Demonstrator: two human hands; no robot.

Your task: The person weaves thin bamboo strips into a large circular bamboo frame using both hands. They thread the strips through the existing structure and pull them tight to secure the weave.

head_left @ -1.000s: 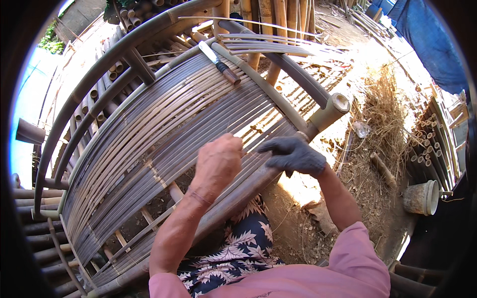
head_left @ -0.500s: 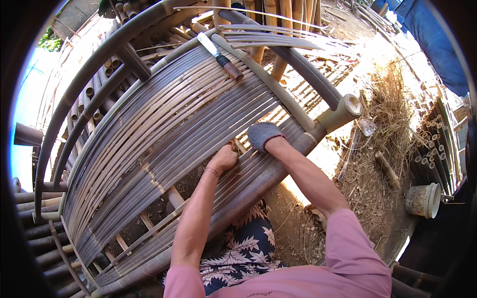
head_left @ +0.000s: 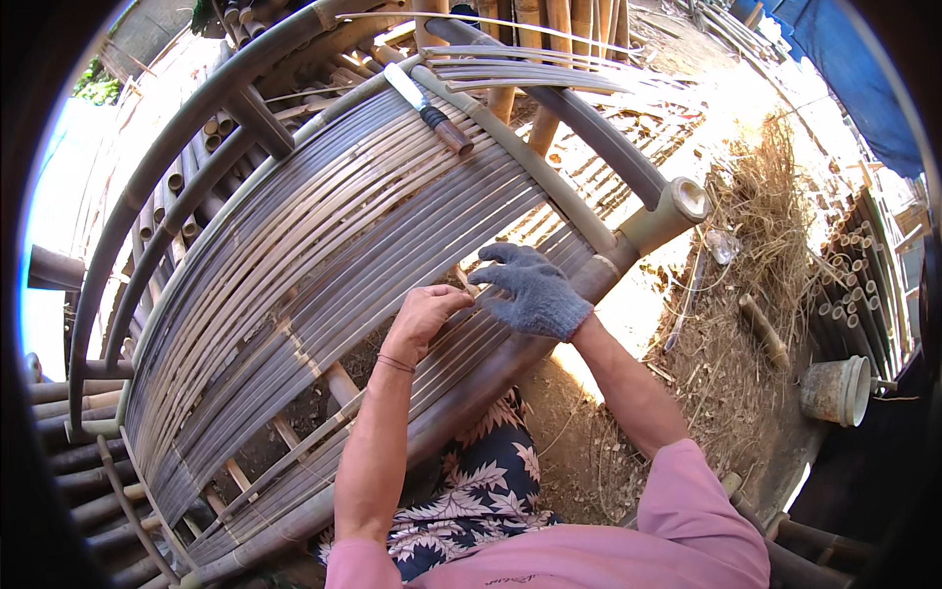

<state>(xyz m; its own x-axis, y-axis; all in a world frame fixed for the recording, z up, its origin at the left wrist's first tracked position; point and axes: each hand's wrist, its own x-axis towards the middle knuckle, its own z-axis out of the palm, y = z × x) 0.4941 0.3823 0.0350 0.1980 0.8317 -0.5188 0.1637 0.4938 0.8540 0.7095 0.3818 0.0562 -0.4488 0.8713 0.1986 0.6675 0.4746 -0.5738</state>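
Note:
A bamboo bench frame with a seat of long thin bamboo slats (head_left: 373, 226) spreads out before me. My left hand (head_left: 424, 316), bare with a thin cord at the wrist, is over the gap between the slats. Its thumb and fingers are pinched together; whatever is between them is too small to make out. Close on its right is my right hand (head_left: 535, 293) in a grey knit glove, fingers apart and curved toward the left fingertips. A light crosspiece (head_left: 466, 280) shows under both hands. At the far end of the slats lies a knife (head_left: 432, 113) with a dark wooden handle.
A thick bamboo rail (head_left: 471, 388) runs along the near side, above my patterned trousers. Loose split strips (head_left: 530, 71) rest across the far corner. On the right are a fibre heap (head_left: 760, 216), a white bucket (head_left: 836, 393) and stacked bamboo poles (head_left: 854, 285).
My gloved right hand has turned from a curled shape to spread fingers, lifting slightly toward me. My left hand has turned and risen, its fingertips now pinched beside the glove.

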